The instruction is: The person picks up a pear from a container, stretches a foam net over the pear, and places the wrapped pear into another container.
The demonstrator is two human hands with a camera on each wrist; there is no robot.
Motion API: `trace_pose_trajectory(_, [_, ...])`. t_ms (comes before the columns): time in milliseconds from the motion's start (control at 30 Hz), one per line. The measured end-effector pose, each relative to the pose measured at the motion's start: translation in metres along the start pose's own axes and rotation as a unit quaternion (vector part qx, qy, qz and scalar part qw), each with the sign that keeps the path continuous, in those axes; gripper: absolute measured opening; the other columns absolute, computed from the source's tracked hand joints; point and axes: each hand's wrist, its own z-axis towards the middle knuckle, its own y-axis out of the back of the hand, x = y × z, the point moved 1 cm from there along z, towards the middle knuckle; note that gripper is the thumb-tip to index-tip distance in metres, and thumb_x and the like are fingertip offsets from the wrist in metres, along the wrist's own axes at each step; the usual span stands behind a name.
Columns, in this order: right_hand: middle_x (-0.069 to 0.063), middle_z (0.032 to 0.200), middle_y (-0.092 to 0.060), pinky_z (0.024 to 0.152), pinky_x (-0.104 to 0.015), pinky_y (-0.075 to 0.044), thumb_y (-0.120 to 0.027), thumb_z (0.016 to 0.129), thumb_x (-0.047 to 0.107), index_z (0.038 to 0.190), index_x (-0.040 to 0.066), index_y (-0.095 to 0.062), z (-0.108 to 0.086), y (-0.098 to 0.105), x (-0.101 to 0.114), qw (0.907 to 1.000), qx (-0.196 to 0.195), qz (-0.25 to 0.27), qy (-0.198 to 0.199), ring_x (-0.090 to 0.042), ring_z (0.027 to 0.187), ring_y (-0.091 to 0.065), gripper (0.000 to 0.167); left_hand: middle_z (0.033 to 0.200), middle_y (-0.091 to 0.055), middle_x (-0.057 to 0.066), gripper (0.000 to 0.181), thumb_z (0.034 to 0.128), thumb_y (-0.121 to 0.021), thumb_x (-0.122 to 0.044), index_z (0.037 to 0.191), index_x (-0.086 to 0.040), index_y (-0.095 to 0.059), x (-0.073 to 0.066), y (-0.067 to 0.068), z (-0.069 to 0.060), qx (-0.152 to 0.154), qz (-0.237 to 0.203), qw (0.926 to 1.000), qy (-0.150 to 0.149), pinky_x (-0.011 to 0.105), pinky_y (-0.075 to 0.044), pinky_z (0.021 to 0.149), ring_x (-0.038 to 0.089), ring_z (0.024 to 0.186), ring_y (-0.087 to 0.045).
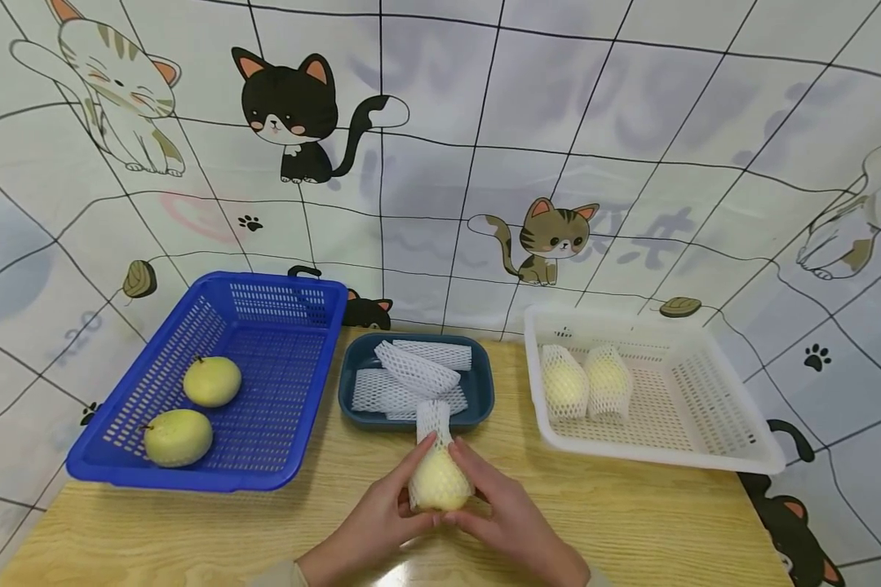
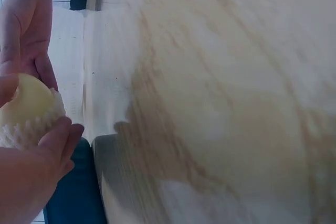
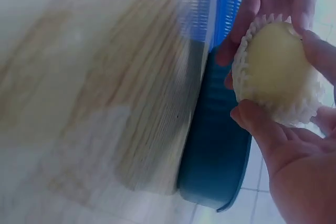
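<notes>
Near the table's front edge, both hands hold a pale yellow pear [image 1: 441, 487] partly inside a white foam net sleeve [image 1: 433, 417]. My left hand [image 1: 382, 507] grips its left side and my right hand [image 1: 508, 512] its right, thumbs low and fingers higher up. The sleeve's narrow end sticks up past the fruit toward the teal tray [image 1: 347, 412]. In the right wrist view the bare end of the pear [image 3: 275, 64] shows through the sleeve's open, jagged rim. The left wrist view catches the pear [image 2: 32, 100] only at its left edge.
Several flat foam net sleeves [image 1: 417, 371] lie in the teal tray. On the left, a blue basket [image 1: 279, 391] contains two bare pears [image 1: 179, 438]. A white basket [image 1: 683, 456] on the right contains two sleeved pears [image 1: 564, 387]. A cat-patterned sheet [image 1: 440, 163] hangs behind the table.
</notes>
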Motion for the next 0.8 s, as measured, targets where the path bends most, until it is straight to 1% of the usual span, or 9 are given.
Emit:
trace_pose_trajectory(67, [-0.025,0.154,-0.047,0.095,-0.033,-0.056,-0.086,0.084,0.018,0.155,0.002,-0.044,0.000,0.000,0.002,0.9998,-0.010,-0.017,0.008,-0.031,0.138,-0.051,0.083,0.161,-0.035,0.020,0.091,0.0945,-0.078,-0.014,0.166,-0.028,-0.023,0.001,0.001,0.000,0.010,-0.014,0.9999,0.002,0.026,-0.054,0.096,0.021,0.125,-0.059])
trace_pose_trajectory(133, [-0.021,0.152,-0.051,0.092,-0.032,-0.058,-0.087,0.083,0.019,0.154,0.004,-0.046,0.001,0.000,0.003,0.9998,-0.017,-0.010,-0.003,-0.026,0.133,-0.056,0.084,0.160,-0.034,0.023,0.091,0.0945,-0.077,-0.011,0.166,-0.025,-0.023,0.004,0.003,0.000,0.024,-0.051,0.9984,0.005,0.028,-0.054,0.096,0.021,0.123,-0.059])
trace_pose_trajectory(233, [-0.021,0.148,-0.052,0.088,-0.033,-0.060,-0.087,0.083,0.015,0.152,0.004,-0.047,0.002,0.002,0.005,0.9976,-0.037,0.049,-0.031,-0.021,0.122,-0.062,0.080,0.160,-0.027,0.028,0.091,0.0953,-0.075,-0.006,0.166,-0.019,-0.019,0.007,0.007,0.000,0.038,-0.126,0.9913,0.008,0.030,-0.054,0.098,0.020,0.125,-0.058])
trace_pose_trajectory(333, [-0.024,0.142,-0.053,0.089,-0.036,-0.060,-0.084,0.085,0.007,0.147,0.003,-0.050,0.003,0.006,0.005,0.9896,-0.067,0.118,-0.047,-0.022,0.115,-0.066,0.071,0.161,-0.019,0.028,0.092,0.0952,-0.073,-0.003,0.166,-0.016,-0.017,0.011,0.011,-0.001,0.037,-0.171,0.9845,-0.009,0.030,-0.051,0.102,0.017,0.132,-0.051])
trace_pose_trajectory(467, [-0.024,0.136,-0.056,0.094,-0.038,-0.058,-0.078,0.090,0.000,0.141,0.001,-0.055,0.004,0.012,0.003,0.9762,-0.076,0.190,-0.071,-0.022,0.115,-0.068,0.055,0.163,-0.012,0.025,0.092,0.0946,-0.072,0.002,0.166,-0.015,-0.016,0.014,0.015,-0.002,0.039,-0.185,0.9810,-0.043,0.030,-0.048,0.106,0.013,0.137,-0.044])
trace_pose_trajectory(533, [-0.023,0.134,-0.059,0.093,-0.037,-0.058,-0.072,0.096,0.001,0.139,-0.001,-0.055,0.004,0.014,0.001,0.9695,-0.066,0.214,-0.098,-0.019,0.114,-0.068,0.047,0.163,-0.012,0.024,0.093,0.0940,-0.072,0.003,0.166,-0.016,-0.016,0.015,0.015,-0.003,0.048,-0.191,0.9790,-0.053,0.030,-0.048,0.107,0.012,0.138,-0.044])
trace_pose_trajectory(633, [-0.026,0.131,-0.061,0.093,-0.039,-0.058,-0.059,0.105,0.005,0.137,-0.006,-0.057,0.006,0.015,-0.001,0.9545,-0.052,0.251,-0.153,-0.017,0.110,-0.069,0.035,0.164,-0.012,0.022,0.093,0.0940,-0.070,0.005,0.166,-0.016,-0.015,0.015,0.015,-0.003,0.062,-0.196,0.9764,-0.066,0.030,-0.046,0.109,0.012,0.139,-0.044])
trace_pose_trajectory(733, [-0.026,0.129,-0.064,0.091,-0.039,-0.059,-0.051,0.110,0.015,0.136,-0.008,-0.059,0.011,0.015,-0.003,0.9424,-0.038,0.265,-0.201,-0.016,0.106,-0.070,0.035,0.163,-0.013,0.024,0.092,0.0947,-0.067,0.008,0.166,-0.014,-0.013,0.014,0.015,-0.004,0.079,-0.201,0.9739,-0.071,0.031,-0.045,0.110,0.015,0.139,-0.044])
trace_pose_trajectory(800, [-0.026,0.129,-0.064,0.090,-0.038,-0.059,-0.051,0.110,0.018,0.135,-0.009,-0.060,0.014,0.014,-0.004,0.9346,-0.025,0.278,-0.220,-0.016,0.106,-0.070,0.038,0.163,-0.013,0.024,0.092,0.0947,-0.066,0.009,0.166,-0.015,-0.013,0.013,0.015,-0.004,0.089,-0.204,0.9731,-0.060,0.031,-0.045,0.110,0.018,0.138,-0.045])
